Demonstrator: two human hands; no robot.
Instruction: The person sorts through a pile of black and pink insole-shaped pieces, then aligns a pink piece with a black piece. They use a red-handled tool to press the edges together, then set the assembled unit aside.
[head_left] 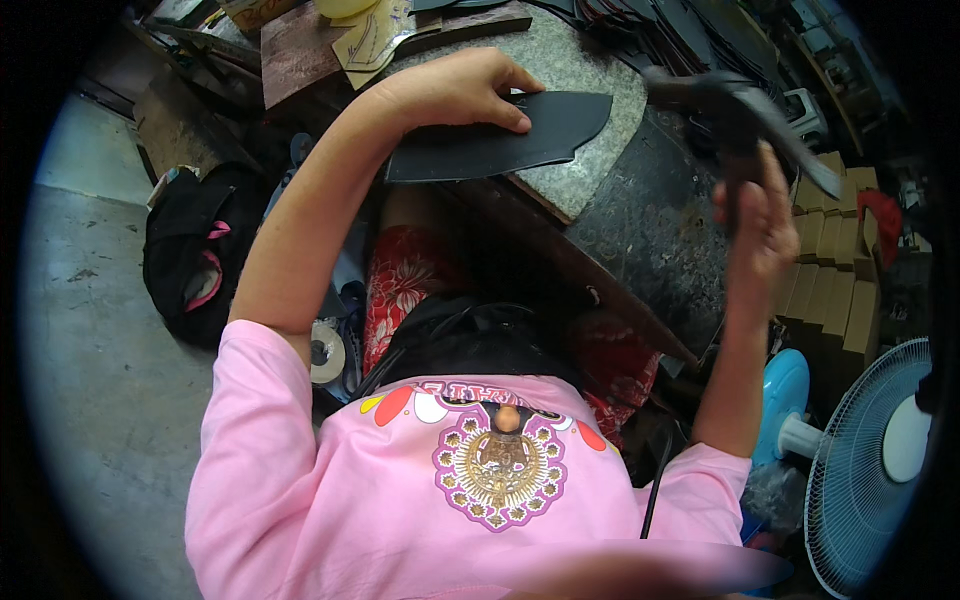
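My left hand grips a flat black leather-like piece by its far edge, the thumb on its upper face. The piece has a curved outline and lies partly over a speckled grey stone slab, its left end reaching past the slab toward my lap. Raised off to the right, my right hand is closed around the handle of a hammer. The hammer's head is smeared by motion and stands apart from the black piece.
Dark sheets are heaped at the back right, with cardboard patterns at the back left. Small brown boxes and a standing fan stand on the right. A black bag rests at the left.
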